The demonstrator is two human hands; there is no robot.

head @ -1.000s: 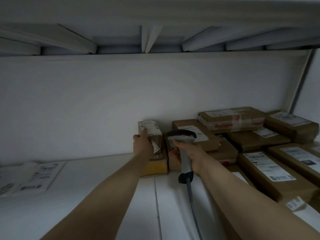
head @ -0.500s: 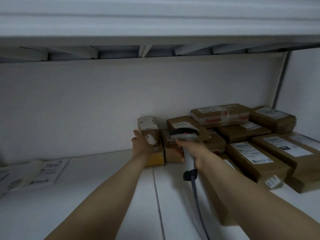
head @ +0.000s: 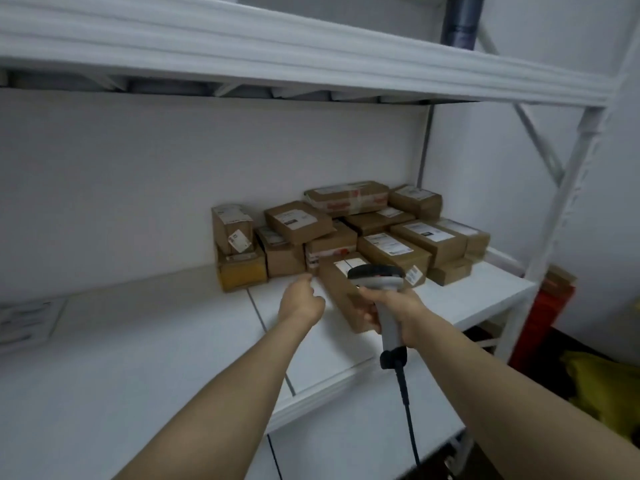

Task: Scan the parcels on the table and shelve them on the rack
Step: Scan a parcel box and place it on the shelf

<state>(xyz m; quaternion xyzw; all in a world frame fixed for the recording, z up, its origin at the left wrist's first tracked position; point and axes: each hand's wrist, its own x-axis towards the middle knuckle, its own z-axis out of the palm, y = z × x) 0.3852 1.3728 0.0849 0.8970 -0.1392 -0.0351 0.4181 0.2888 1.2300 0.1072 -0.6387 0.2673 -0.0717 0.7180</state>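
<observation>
Head view: left hand (head: 302, 304) loosely curled, holding nothing; right hand (head: 398, 308) grips scanner (head: 377, 276).

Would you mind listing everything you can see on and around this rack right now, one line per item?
parcels: over a dozen, brown cardboard with white labels, piled at the back right of the middle shelf
yellow-fronted parcel: one, brown and yellow, left end of the pile, a smaller box on top
rack: one, white, shelves above and below
papers: a few, white, left edge of the shelf
barcode scanner: one, grey with dark head, corded, in front of the pile
red object: one, right of the rack, by the floor
yellow bag: one, lower right
left hand: empty, just short of the pile
right hand: gripping the scanner handle
</observation>
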